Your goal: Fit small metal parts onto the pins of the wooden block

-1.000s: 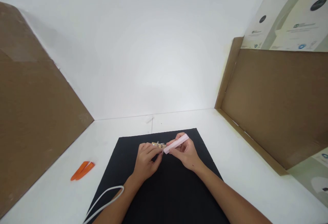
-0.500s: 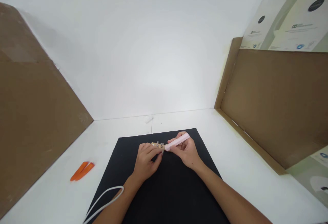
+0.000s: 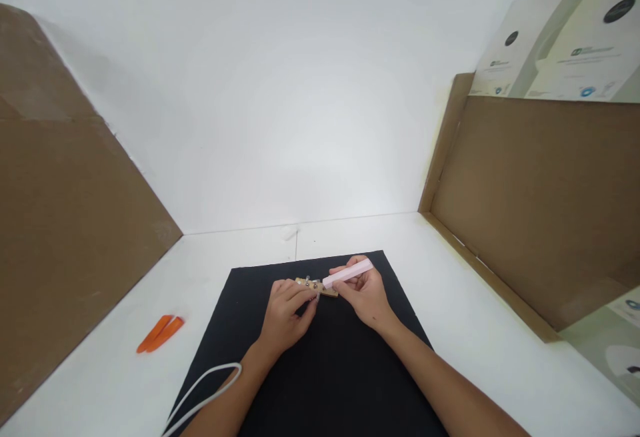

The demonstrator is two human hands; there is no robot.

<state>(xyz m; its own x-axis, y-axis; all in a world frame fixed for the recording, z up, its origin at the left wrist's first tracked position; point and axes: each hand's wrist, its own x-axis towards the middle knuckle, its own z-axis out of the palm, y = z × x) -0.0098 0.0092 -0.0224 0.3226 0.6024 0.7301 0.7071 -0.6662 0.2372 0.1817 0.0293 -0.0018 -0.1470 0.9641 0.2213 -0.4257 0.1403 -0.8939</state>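
A small tan board (image 3: 329, 293) with several shiny metal studs lies on the black mat (image 3: 330, 370). Its left part is hidden under my left hand (image 3: 289, 308), whose fingers and thumb close around its near and left edges. In my right hand (image 3: 367, 292) is a pale pink stick-shaped tool (image 3: 349, 273), pinched between thumb and fingers and slanting down to the left. The tool's lower end is at the board, close to my left fingertips; whether it touches a stud I cannot tell.
Two orange pieces (image 3: 161, 334) lie on the white table (image 3: 120, 383) left of the mat. A white cable (image 3: 210, 383) loops over my left forearm. Brown cardboard panels (image 3: 65, 210) (image 3: 540, 203) stand at both sides, and a white wall (image 3: 280, 90) rises behind.
My right hand and the pink tool have shifted slightly right and up, uncovering the right end of the board. My left hand has stayed nearly still.
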